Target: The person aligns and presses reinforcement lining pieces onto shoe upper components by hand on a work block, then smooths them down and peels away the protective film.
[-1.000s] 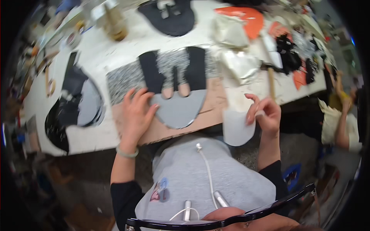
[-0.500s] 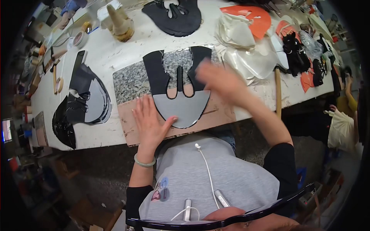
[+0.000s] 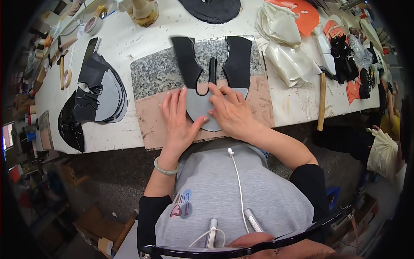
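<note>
A flat shoe upper piece (image 3: 199,106), grey at its rounded toe and black along two side arms and a narrow middle strip, lies in front of me on a board (image 3: 151,113). The board is part speckled stone, part pinkish. My left hand (image 3: 177,115) rests with fingers stretched out along the left edge of the grey toe, its thumb on the grey. Over the right half of the toe is my right hand (image 3: 233,113), holding nothing, fingers bent but apart. Its index fingertip touches near the foot of the middle strip. The hand hides part of the toe.
Stacked black-and-grey upper pieces (image 3: 103,97) and a glossy black piece (image 3: 71,123) lie at left. A hammer (image 3: 321,101) overhangs the right table edge. White sheets (image 3: 291,64), orange pieces (image 3: 304,19) and a stained pot (image 3: 144,13) sit farther back.
My right hand has come in from the right, down onto the grey toe. My left hand stays at the toe's left side. The left black arm has shifted and is slightly blurred.
</note>
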A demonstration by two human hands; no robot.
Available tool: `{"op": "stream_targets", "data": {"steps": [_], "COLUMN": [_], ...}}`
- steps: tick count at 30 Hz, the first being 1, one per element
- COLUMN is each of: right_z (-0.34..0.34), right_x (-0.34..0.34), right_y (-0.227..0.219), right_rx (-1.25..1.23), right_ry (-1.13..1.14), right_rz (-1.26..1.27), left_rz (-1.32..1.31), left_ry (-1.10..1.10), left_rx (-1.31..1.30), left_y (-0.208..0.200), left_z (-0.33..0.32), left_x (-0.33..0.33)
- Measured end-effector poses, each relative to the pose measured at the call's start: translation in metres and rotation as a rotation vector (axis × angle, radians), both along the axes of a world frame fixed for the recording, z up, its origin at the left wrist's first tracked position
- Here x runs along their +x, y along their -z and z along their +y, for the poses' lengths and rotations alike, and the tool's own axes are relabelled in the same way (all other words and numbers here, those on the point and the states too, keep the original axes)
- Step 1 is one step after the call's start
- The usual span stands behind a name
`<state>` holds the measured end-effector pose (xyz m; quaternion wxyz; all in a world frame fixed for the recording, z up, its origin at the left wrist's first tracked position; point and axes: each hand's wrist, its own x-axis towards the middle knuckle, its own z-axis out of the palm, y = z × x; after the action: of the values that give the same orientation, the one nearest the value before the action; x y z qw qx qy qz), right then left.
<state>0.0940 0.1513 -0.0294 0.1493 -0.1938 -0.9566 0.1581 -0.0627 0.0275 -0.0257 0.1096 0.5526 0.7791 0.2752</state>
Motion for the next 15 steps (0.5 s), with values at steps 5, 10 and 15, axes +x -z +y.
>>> {"op": "stream_targets", "data": {"steps": [5, 10, 15], "right_z": [0.000, -0.039, -0.028], "right_x": [0.014, 0.037, 0.057], "right_y": [0.000, -0.004, -0.004], "right_rx": [-0.193, -0.022, -0.052], "right_ry": [-0.003, -0.257, -0.406], "right_rz": [-0.053, -0.089, -0.177], "left_rz": [-0.346, -0.435, -0.798], "left_ry": [-0.142, -0.269, -0.338], "left_rx": [0.193, 0.069, 0.043], "left_y": [-0.001, -0.002, 0.001], "left_z": [0.006, 0.013, 0.011], "left_x": [0.004, -0.002, -0.013]}}
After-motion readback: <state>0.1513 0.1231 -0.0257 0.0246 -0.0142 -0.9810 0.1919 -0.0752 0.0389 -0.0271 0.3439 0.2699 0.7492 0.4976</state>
